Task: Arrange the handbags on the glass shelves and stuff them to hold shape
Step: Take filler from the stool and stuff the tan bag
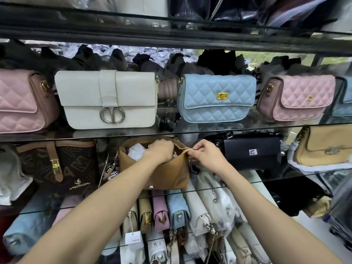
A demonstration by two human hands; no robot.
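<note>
A tan leather handbag (162, 174) stands on the middle glass shelf (266, 180), its top unzipped, with white paper stuffing (136, 152) showing inside. My left hand (160, 152) reaches into the opening, its fingers curled over the bag's top edge. My right hand (204, 154) pinches the zipper end at the bag's right corner. On the shelf above stand a white flap bag (108, 100), a light blue quilted bag (215, 98) and a pink quilted bag (297, 98).
A brown monogram bag (59, 164) stands left of the tan bag and a black box bag (251, 151) right of it, then a beige bag (323, 147). Another pink bag (19, 101) sits upper left. Below, several bags stand packed in a row (171, 212).
</note>
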